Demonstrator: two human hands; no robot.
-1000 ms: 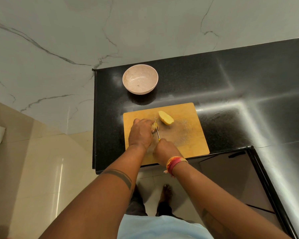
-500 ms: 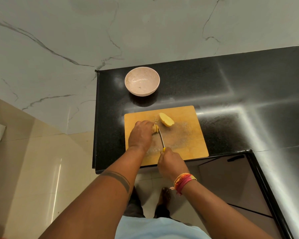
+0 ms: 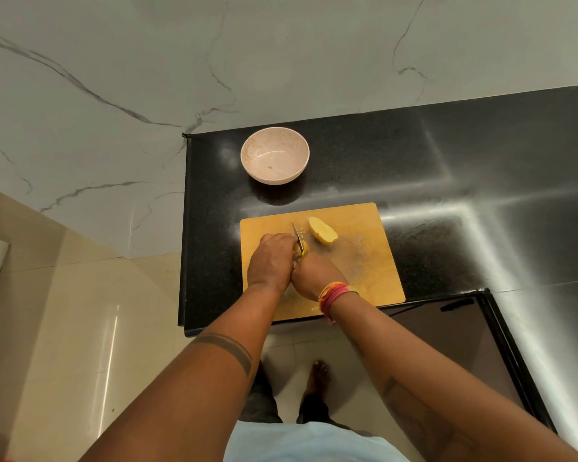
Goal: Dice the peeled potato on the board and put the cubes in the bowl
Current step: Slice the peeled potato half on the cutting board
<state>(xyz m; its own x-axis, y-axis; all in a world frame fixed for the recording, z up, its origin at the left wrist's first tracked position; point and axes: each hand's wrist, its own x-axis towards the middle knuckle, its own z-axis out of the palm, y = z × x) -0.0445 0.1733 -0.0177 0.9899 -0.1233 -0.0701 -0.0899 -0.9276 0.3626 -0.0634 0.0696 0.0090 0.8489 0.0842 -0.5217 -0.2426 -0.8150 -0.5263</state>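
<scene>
On the wooden board (image 3: pixel 374 261), the left hand (image 3: pixel 272 261) curls over a potato piece (image 3: pixel 305 249) while the right hand (image 3: pixel 314 275) grips the knife (image 3: pixel 297 240) cutting it, the other potato half (image 3: pixel 322 230) lying just right, the bowl (image 3: pixel 275 155) beyond.

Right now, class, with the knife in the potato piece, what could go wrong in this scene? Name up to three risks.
1. The left hand holds the potato piece right beside the knife; a slip could cut the fingers.
2. The cutting board lies at the countertop edge, so pressure might tip it or shift it.
3. The bowl stands beyond the board, so cubes might drop on the way.
</scene>
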